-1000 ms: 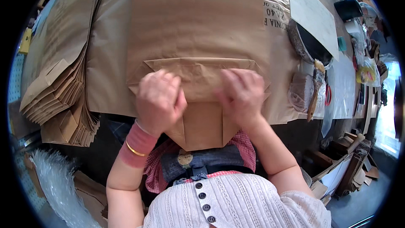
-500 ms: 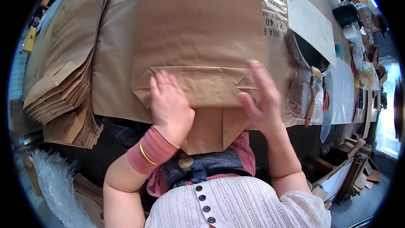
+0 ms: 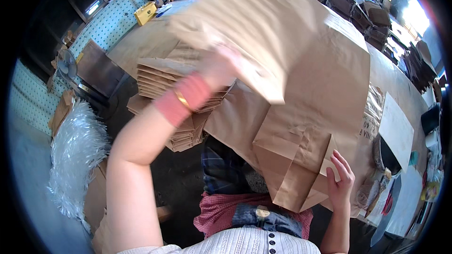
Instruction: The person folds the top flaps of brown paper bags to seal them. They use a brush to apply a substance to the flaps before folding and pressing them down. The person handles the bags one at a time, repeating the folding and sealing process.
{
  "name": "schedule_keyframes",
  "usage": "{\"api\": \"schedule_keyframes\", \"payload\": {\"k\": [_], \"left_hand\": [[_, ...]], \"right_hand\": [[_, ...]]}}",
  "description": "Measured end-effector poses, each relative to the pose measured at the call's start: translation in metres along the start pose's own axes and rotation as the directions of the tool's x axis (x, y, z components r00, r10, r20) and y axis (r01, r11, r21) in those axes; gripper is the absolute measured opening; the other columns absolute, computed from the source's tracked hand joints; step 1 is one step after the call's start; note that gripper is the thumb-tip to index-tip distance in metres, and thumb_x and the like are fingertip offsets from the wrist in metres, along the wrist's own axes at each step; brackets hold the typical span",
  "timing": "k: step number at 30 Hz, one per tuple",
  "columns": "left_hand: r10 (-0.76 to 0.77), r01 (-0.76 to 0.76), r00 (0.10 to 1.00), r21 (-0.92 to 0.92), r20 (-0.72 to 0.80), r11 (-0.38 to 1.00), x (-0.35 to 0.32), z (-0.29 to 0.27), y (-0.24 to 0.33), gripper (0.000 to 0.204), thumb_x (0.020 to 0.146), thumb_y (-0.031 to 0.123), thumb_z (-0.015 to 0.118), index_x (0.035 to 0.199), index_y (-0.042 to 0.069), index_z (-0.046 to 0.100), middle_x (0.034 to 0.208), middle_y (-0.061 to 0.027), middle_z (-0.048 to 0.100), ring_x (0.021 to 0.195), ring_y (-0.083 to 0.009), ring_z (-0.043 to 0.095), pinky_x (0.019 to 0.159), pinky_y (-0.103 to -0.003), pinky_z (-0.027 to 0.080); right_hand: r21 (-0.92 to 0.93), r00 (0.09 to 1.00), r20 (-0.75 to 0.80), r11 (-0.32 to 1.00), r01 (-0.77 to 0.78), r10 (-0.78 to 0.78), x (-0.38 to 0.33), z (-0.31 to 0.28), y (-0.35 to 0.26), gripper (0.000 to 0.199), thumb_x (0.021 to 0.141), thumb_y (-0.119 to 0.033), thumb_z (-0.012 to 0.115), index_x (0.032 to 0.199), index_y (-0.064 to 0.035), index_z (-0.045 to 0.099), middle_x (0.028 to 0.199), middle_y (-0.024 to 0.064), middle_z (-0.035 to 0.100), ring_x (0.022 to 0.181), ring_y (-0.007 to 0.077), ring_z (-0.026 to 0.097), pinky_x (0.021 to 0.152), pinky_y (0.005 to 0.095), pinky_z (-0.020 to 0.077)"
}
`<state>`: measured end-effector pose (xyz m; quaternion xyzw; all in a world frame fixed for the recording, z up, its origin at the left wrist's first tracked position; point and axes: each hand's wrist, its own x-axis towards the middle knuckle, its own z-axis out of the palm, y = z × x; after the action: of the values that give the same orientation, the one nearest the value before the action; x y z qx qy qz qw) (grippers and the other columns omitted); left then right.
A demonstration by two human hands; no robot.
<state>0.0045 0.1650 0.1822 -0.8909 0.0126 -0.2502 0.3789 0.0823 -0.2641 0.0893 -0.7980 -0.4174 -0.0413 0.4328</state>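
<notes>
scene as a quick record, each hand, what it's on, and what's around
left hand: motion-blurred, holding up a raised paper bag
right hand: open, at the near right end of a flat paper bag; contact unclear
left wrist: pink band, gold bangle
left side: stacked paper bags
right side: white panel, partly over a dark bowl

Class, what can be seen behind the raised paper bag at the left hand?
Behind the raised bag, parts of a flat bag and, apparently, a bag stack show past its edges. Whatever its middle covers cannot be seen.
</notes>
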Motion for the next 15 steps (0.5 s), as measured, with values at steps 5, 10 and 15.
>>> {"api": "schedule_keyframes", "payload": {"k": [5, 10, 15], "left_hand": [[-0.080, 0.099, 0.991, -0.191, 0.103, 0.977, -0.089, 0.007, -0.116, 0.023, 0.082, 0.007, 0.053, 0.099, 0.008, 0.068, 0.098, -0.0119, 0.069, 0.094, -0.0282, 0.066, 0.085, -0.038, 0.054], [-0.061, 0.245, 0.853, -0.295, 0.518, 0.924, -0.155, 0.036, -0.090, 0.035, 0.080, -0.001, 0.052, 0.111, 0.007, 0.068, 0.112, -0.0132, 0.068, 0.108, -0.0275, 0.063, 0.096, -0.037, 0.050], [0.005, 0.165, 0.849, -0.275, 0.528, 0.947, -0.154, 0.031, -0.095, 0.030, 0.086, 0.008, 0.050, 0.112, 0.010, 0.064, 0.110, -0.0092, 0.067, 0.111, -0.0261, 0.060, 0.094, -0.035, 0.050]], "right_hand": [[0.022, 0.998, 0.058, 0.999, 0.030, -0.031, 0.004, 0.017, 0.004, 0.031, 0.077, 0.003, 0.065, 0.108, -0.0002, 0.067, 0.119, 0.0184, 0.066, 0.105, 0.0340, 0.066, 0.089, 0.0387, 0.0529], [-0.010, 0.992, 0.125, 1.000, 0.024, -0.022, 0.007, 0.028, -0.002, 0.029, 0.077, 0.005, 0.065, 0.105, -0.0005, 0.067, 0.117, 0.0182, 0.066, 0.102, 0.0337, 0.067, 0.087, 0.0381, 0.0533], [-0.015, 0.974, 0.219, 0.998, 0.060, -0.056, 0.004, 0.037, -0.002, 0.031, 0.076, 0.006, 0.066, 0.106, -0.0008, 0.067, 0.115, 0.0181, 0.067, 0.097, 0.0335, 0.067, 0.084, 0.0373, 0.0536]]}}
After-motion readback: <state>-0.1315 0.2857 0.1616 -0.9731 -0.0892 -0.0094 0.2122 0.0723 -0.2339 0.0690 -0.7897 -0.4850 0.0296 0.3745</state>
